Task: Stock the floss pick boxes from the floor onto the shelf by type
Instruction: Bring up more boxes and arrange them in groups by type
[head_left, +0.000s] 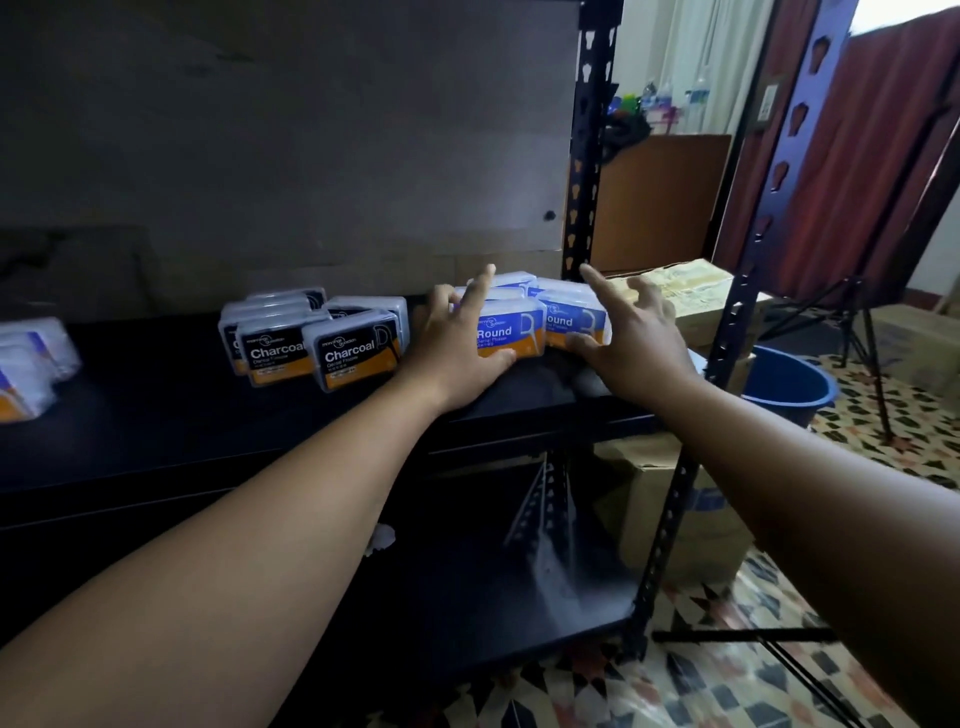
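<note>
Both forearms (270, 509) are stretching over the black shelf (156, 405), where Round boxes (511, 332) are sitting right of Charcoal boxes (353, 353). My left hand (457, 343) and right hand (631, 338) are touching them, fingers (480, 291) spread apart; light, stiff, slick plastic, I'm judging, so pinching the short ends suits.

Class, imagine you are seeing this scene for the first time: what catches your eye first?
The left hand and right hand, fingers spread, touch the blue Round boxes at the right end of the black shelf. Left of them stands a cluster of Charcoal boxes.
</note>
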